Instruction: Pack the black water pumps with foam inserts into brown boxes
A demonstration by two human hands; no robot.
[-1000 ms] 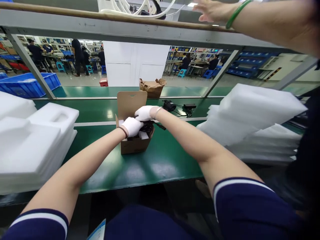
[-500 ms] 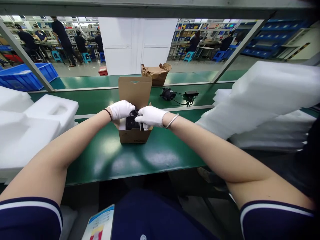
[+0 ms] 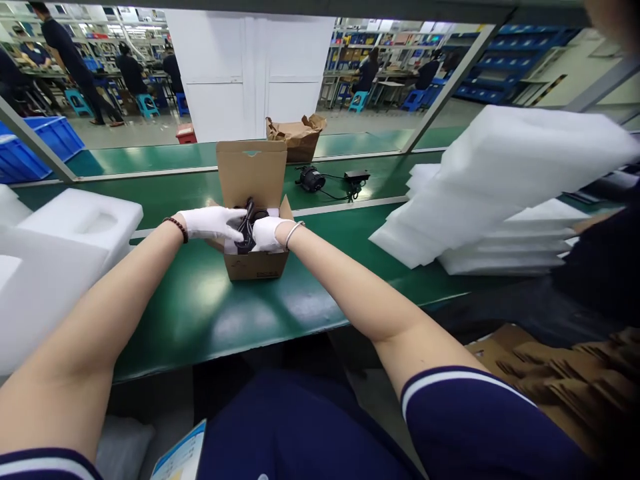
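An open cardboard box (image 3: 256,267) stands on the green bench (image 3: 225,320), its lid raised at the back. Inside it lies a bundle of black cable (image 3: 246,233). My left hand (image 3: 215,223), in a white glove, is at the box's left side with thumb and fingers around the cable bundle. My right hand (image 3: 269,233), also gloved, reaches into the right side of the box; its fingertips are hidden inside. Behind, to the right, a black round device (image 3: 311,179) is wired to a small black part (image 3: 356,177).
White foam pieces are stacked at the left (image 3: 85,213) and leaning at the right (image 3: 480,187). A brown paper-lined box (image 3: 300,137) stands at the back. A blue crate (image 3: 45,143) is far left. People sit beyond; a person's dark clothing shows at right.
The view has shifted to the right. My right hand has gone deeper into the box, and my left hand has spread around the cable, which now stands up higher.
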